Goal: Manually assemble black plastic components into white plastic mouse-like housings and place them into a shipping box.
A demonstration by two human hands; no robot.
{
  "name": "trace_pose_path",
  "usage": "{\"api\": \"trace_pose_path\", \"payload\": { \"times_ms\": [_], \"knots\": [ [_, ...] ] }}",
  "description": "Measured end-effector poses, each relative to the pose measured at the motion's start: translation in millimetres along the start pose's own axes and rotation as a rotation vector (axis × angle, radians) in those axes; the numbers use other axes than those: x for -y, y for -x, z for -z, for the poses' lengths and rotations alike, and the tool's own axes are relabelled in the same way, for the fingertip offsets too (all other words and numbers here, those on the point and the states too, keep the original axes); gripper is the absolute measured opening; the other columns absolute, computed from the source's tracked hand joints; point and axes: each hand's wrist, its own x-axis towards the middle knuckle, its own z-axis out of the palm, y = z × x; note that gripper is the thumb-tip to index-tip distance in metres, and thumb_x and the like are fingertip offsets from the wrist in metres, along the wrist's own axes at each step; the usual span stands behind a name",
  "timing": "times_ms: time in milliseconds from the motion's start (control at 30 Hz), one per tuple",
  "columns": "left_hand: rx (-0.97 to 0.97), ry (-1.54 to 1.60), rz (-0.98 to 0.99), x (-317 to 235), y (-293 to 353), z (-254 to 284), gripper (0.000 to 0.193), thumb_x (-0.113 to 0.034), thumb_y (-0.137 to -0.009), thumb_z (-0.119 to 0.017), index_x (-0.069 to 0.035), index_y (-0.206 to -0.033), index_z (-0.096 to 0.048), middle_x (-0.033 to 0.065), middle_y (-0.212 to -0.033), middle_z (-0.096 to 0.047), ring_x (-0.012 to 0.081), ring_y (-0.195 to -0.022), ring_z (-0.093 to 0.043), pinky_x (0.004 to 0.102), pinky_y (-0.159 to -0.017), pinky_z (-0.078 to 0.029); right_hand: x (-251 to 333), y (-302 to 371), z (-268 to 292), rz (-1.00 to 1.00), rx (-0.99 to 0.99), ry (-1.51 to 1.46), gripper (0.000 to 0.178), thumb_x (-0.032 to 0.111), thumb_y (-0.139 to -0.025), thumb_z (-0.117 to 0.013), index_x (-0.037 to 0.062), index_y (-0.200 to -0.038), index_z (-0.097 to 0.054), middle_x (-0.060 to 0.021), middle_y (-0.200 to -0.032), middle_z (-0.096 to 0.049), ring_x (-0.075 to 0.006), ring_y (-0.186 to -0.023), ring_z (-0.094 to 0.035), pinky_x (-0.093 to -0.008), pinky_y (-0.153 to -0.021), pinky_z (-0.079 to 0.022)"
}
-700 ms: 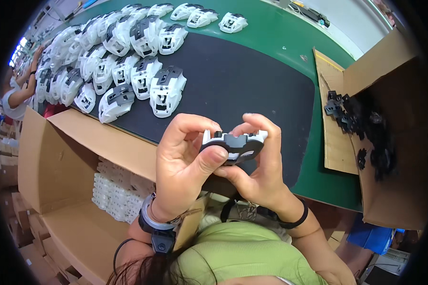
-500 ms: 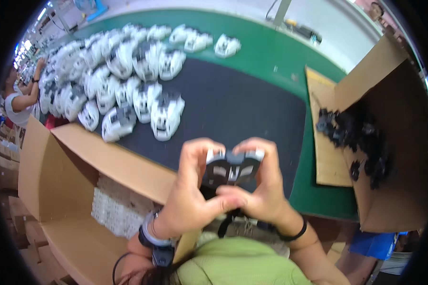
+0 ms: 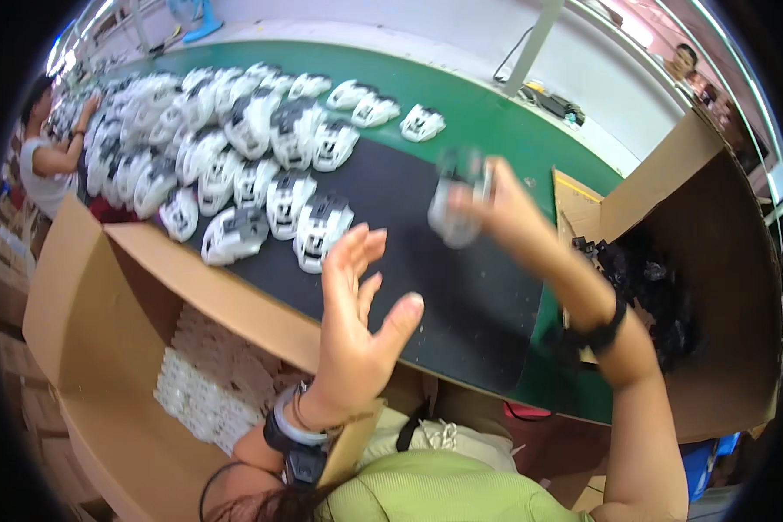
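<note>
My right hand (image 3: 502, 204) grips a white and dark grey plastic housing (image 3: 455, 213), shaped like a computer mouse and smeared by motion, above the black mat (image 3: 443, 326). Nothing is in my left hand (image 3: 356, 322), which is raised over the mat's near edge with its fingers apart. Just beyond its fingertips lies the nearest of the finished-looking white housings (image 3: 322, 233) with dark tops. Many similar housings (image 3: 248, 122) crowd the left and far side of the mat and the green table.
An open carton (image 3: 191, 287) at the near left holds rows of small white parts (image 3: 202, 400). Another carton (image 3: 722, 261) at the right contains black parts (image 3: 648, 287). A co-worker (image 3: 54, 157) is at the far left. A blue fan (image 3: 202, 22) stands behind the table.
My hands have parted. The right one has carried the housing away and forward over the mat; the left one has let go and opened.
</note>
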Motion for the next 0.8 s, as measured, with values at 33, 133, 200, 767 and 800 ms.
{"api": "trace_pose_path", "payload": {
  "times_ms": [33,133,200,767,800],
  "knots": [
    [-0.052,0.087,-0.014,2,-1,3,0.065,-0.007,-0.080,-0.060,-0.005,-0.133,-0.023,0.0126,-0.131,-0.035,0.0238,-0.123,-0.034,0.0421,-0.101,-0.027,-6,-42,12,-0.019,0.027,0.080,0.046,0.033,-0.078,-0.069,0.0033,-0.108,-0.049,-0.0073,-0.095,-0.059,-0.0165,-0.079,-0.060,-0.0317,-0.066,-0.051],
    [-0.160,0.188,-0.340,-16,-10,23,0.050,0.006,-0.079,-0.053,-0.004,-0.123,-0.033,0.0096,-0.120,-0.041,0.0153,-0.108,-0.041,0.0290,-0.088,-0.038,-48,-144,76,-0.253,0.006,0.112,0.057,0.048,-0.079,-0.061,0.0000,-0.111,-0.056,-0.0165,-0.105,-0.060,-0.0254,-0.095,-0.060,-0.0398,-0.081,-0.050],
    [-0.311,0.041,-0.627,-40,-14,66,0.033,0.011,-0.080,-0.048,0.000,-0.110,-0.041,0.0123,-0.111,-0.046,0.0156,-0.100,-0.046,0.0280,-0.083,-0.043,-60,-171,92,-0.397,-0.157,0.715,0.080,0.060,-0.074,-0.060,-0.0051,-0.120,-0.049,-0.0232,-0.122,-0.050,-0.0342,-0.115,-0.047,-0.0473,-0.097,-0.036],
    [0.546,-1.166,0.311,267,152,176,0.058,-0.017,-0.069,-0.069,0.002,-0.119,-0.045,0.0171,-0.113,-0.055,0.0280,-0.101,-0.054,0.0366,-0.085,-0.044,33,150,-11,0.199,0.228,0.707,0.052,0.011,-0.072,-0.070,0.0032,-0.117,-0.046,-0.0218,-0.123,-0.039,-0.0390,-0.113,-0.042,-0.0402,-0.095,-0.038],
    [0.644,-1.125,0.363,257,145,179,0.058,-0.016,-0.069,-0.069,0.002,-0.119,-0.046,0.0162,-0.113,-0.055,0.0267,-0.101,-0.054,0.0356,-0.085,-0.044,27,162,-7,0.208,0.171,0.727,0.052,0.012,-0.072,-0.070,0.0032,-0.117,-0.045,-0.0222,-0.125,-0.038,-0.0396,-0.114,-0.040,-0.0411,-0.095,-0.037]
  ]
}}
